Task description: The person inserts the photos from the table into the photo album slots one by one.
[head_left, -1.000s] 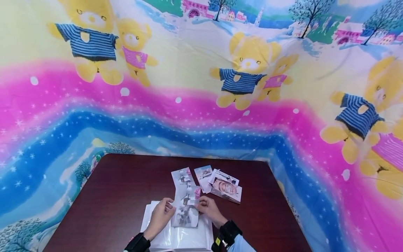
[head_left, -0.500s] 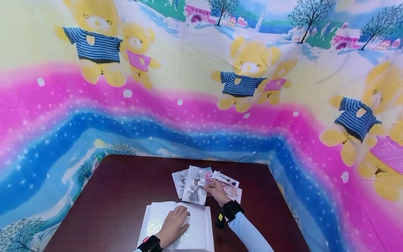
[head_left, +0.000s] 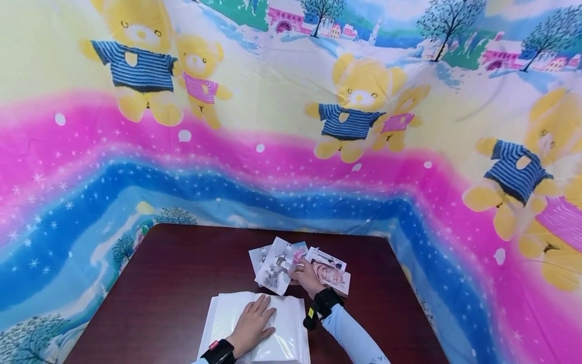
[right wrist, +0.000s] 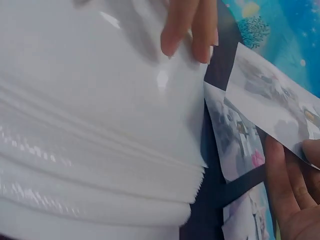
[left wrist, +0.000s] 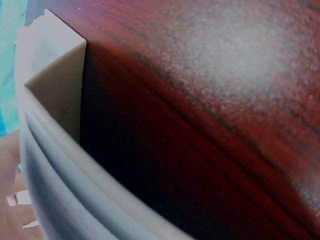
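Note:
A photo album point(head_left: 287, 328) with clear-sleeved white pages lies open at the table's front. My left hand point(head_left: 252, 323) rests on its page, fingers extended; in the right wrist view its fingertips point(right wrist: 172, 42) touch the glossy sleeve. Beyond the album, my right hand point(head_left: 306, 278) pinches a greyish photo point(head_left: 276, 265) at its right edge, thumb above and fingers beneath. The held photo point(right wrist: 272, 95) is tilted over another photo point(right wrist: 232, 135) lying on the table. The left wrist view shows mostly the album's edge point(left wrist: 65, 95) close up.
Right of the held photo lie several more photos point(head_left: 334, 277), overlapping in a loose pile. Another photo point(head_left: 256, 257) peeks out on its left. The dark wooden table point(head_left: 173, 283) meets a bear-printed cloth point(head_left: 273, 162) at its back and sides.
The right hand has carried the photo from over the album to the loose photos beyond it and turned it clockwise. The left hand has let go of it and settled on the page.

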Demonstrator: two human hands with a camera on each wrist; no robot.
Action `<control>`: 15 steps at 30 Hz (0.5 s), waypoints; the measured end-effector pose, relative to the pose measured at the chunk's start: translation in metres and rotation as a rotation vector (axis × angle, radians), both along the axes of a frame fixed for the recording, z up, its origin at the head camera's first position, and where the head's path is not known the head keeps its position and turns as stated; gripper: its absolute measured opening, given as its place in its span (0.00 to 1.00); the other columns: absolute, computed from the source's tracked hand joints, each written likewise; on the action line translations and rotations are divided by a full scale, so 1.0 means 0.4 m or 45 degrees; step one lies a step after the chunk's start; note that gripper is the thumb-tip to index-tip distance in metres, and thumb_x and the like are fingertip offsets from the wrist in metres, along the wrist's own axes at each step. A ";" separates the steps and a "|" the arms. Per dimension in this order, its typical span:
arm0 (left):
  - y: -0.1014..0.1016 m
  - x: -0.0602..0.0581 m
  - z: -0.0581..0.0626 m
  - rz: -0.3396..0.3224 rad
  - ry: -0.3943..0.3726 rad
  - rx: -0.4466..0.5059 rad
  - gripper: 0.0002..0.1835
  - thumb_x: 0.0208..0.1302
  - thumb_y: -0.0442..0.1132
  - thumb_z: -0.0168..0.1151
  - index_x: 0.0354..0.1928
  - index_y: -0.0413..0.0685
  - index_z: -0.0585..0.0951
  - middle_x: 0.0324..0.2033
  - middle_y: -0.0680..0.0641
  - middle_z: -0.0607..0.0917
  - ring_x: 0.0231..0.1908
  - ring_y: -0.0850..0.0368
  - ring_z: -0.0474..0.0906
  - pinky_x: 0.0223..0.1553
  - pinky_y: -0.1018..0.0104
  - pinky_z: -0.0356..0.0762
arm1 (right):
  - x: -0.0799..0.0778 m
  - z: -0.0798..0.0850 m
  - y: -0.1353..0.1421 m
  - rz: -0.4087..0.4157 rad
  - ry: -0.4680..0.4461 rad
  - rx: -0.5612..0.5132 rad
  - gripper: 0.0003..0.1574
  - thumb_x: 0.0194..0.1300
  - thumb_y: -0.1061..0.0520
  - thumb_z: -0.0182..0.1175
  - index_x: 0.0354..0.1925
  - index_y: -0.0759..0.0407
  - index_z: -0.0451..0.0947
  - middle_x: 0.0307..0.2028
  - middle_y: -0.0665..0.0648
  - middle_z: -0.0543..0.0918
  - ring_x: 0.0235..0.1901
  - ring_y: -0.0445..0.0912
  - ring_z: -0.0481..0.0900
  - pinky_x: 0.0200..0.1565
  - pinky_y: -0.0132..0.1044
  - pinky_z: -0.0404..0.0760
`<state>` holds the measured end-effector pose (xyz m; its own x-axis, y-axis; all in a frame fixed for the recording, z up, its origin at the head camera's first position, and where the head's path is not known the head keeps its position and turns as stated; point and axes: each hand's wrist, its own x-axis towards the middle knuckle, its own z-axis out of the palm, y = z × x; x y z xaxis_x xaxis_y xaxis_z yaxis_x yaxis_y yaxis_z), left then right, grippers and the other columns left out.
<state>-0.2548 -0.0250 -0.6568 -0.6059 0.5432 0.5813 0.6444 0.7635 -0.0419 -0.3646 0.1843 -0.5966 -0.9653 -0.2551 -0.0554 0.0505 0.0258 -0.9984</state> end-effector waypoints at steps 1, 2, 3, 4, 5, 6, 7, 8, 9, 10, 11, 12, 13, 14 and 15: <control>0.000 -0.001 -0.003 -0.002 0.027 0.010 0.26 0.49 0.56 0.72 0.47 0.49 0.82 0.52 0.40 0.80 0.57 0.44 0.74 0.48 0.55 0.72 | 0.001 -0.002 -0.003 -0.006 -0.001 -0.022 0.23 0.67 0.72 0.55 0.57 0.75 0.61 0.45 0.76 0.79 0.43 0.58 0.82 0.48 0.59 0.80; 0.000 -0.002 -0.005 -0.007 0.044 0.025 0.26 0.49 0.57 0.72 0.46 0.49 0.81 0.51 0.40 0.80 0.57 0.44 0.73 0.48 0.56 0.72 | 0.002 -0.004 -0.006 -0.018 -0.007 -0.045 0.25 0.66 0.73 0.55 0.59 0.75 0.61 0.45 0.76 0.78 0.43 0.58 0.82 0.48 0.59 0.80; 0.000 -0.002 -0.006 -0.010 0.055 0.036 0.26 0.48 0.56 0.72 0.46 0.49 0.81 0.51 0.40 0.80 0.56 0.44 0.73 0.48 0.56 0.72 | 0.002 -0.007 -0.009 -0.023 0.001 -0.060 0.27 0.66 0.74 0.54 0.61 0.75 0.59 0.46 0.76 0.78 0.43 0.58 0.82 0.48 0.58 0.80; 0.000 -0.001 -0.006 -0.011 0.059 0.044 0.26 0.48 0.56 0.72 0.46 0.49 0.81 0.51 0.40 0.80 0.56 0.44 0.73 0.48 0.56 0.72 | 0.002 -0.010 -0.013 -0.034 0.002 -0.079 0.29 0.66 0.74 0.53 0.63 0.75 0.58 0.47 0.77 0.78 0.44 0.57 0.82 0.48 0.58 0.80; 0.000 0.000 -0.006 -0.012 0.060 0.053 0.26 0.47 0.56 0.73 0.46 0.49 0.81 0.50 0.40 0.80 0.56 0.44 0.73 0.48 0.55 0.72 | 0.002 -0.014 -0.015 -0.045 0.006 -0.095 0.31 0.65 0.75 0.53 0.64 0.75 0.58 0.47 0.77 0.77 0.44 0.57 0.82 0.48 0.58 0.81; 0.001 0.000 -0.006 -0.013 0.061 0.062 0.26 0.46 0.55 0.73 0.46 0.49 0.81 0.50 0.39 0.80 0.56 0.43 0.74 0.48 0.55 0.72 | 0.001 -0.018 -0.018 -0.061 0.003 -0.114 0.32 0.64 0.76 0.53 0.65 0.74 0.57 0.48 0.78 0.77 0.44 0.57 0.82 0.48 0.58 0.81; 0.001 0.001 -0.005 -0.013 0.063 0.069 0.27 0.45 0.55 0.74 0.46 0.49 0.82 0.50 0.39 0.80 0.56 0.42 0.74 0.47 0.54 0.73 | 0.000 -0.022 -0.021 -0.076 0.008 -0.126 0.33 0.64 0.77 0.53 0.66 0.74 0.57 0.48 0.78 0.77 0.44 0.57 0.82 0.48 0.58 0.81; 0.001 0.002 -0.005 -0.018 0.054 0.082 0.27 0.44 0.54 0.75 0.46 0.48 0.82 0.51 0.38 0.80 0.55 0.41 0.74 0.47 0.53 0.74 | -0.002 -0.026 -0.024 -0.092 0.012 -0.136 0.34 0.63 0.77 0.52 0.66 0.75 0.57 0.48 0.79 0.77 0.44 0.57 0.82 0.47 0.58 0.81; 0.001 0.003 -0.005 -0.017 0.050 0.086 0.27 0.43 0.53 0.75 0.46 0.48 0.82 0.51 0.38 0.80 0.55 0.41 0.75 0.47 0.52 0.74 | -0.003 -0.030 -0.026 -0.106 0.018 -0.142 0.34 0.63 0.77 0.52 0.66 0.75 0.56 0.49 0.79 0.77 0.44 0.57 0.82 0.47 0.58 0.81; 0.001 0.004 -0.005 -0.017 0.048 0.093 0.28 0.43 0.52 0.76 0.46 0.48 0.82 0.51 0.38 0.80 0.55 0.41 0.75 0.47 0.52 0.74 | -0.005 -0.034 -0.028 -0.126 0.016 -0.144 0.34 0.62 0.78 0.52 0.65 0.75 0.57 0.49 0.80 0.77 0.44 0.58 0.82 0.46 0.57 0.81; 0.001 0.005 -0.005 -0.017 0.042 0.101 0.28 0.43 0.52 0.76 0.46 0.48 0.82 0.51 0.38 0.80 0.56 0.40 0.75 0.47 0.51 0.75 | -0.006 -0.038 -0.030 -0.141 0.019 -0.144 0.34 0.62 0.78 0.52 0.65 0.76 0.57 0.49 0.80 0.77 0.44 0.58 0.82 0.46 0.57 0.82; 0.002 0.006 -0.003 -0.017 0.033 0.107 0.28 0.43 0.51 0.76 0.47 0.48 0.82 0.52 0.38 0.80 0.56 0.41 0.75 0.48 0.51 0.74 | -0.007 -0.041 -0.031 -0.154 0.019 -0.146 0.34 0.62 0.78 0.52 0.65 0.76 0.57 0.49 0.80 0.77 0.44 0.59 0.82 0.45 0.56 0.82; 0.002 0.008 -0.001 -0.017 0.019 0.111 0.28 0.44 0.51 0.77 0.47 0.47 0.82 0.52 0.38 0.80 0.56 0.41 0.75 0.48 0.51 0.74 | -0.007 -0.046 -0.031 -0.164 0.017 -0.141 0.33 0.61 0.78 0.52 0.64 0.76 0.57 0.48 0.80 0.77 0.43 0.59 0.82 0.44 0.56 0.83; 0.002 0.010 -0.001 -0.020 0.005 0.115 0.28 0.44 0.51 0.76 0.48 0.47 0.82 0.52 0.37 0.80 0.57 0.40 0.74 0.48 0.51 0.74 | -0.006 -0.050 -0.031 -0.177 0.001 -0.137 0.33 0.61 0.78 0.53 0.64 0.77 0.57 0.48 0.80 0.77 0.43 0.59 0.82 0.44 0.54 0.83; 0.003 0.012 0.000 -0.022 -0.010 0.118 0.28 0.45 0.51 0.76 0.48 0.47 0.82 0.52 0.37 0.80 0.57 0.40 0.74 0.48 0.50 0.74 | -0.005 -0.054 -0.030 -0.184 -0.016 -0.131 0.33 0.61 0.78 0.53 0.64 0.76 0.57 0.47 0.79 0.78 0.42 0.59 0.83 0.43 0.53 0.84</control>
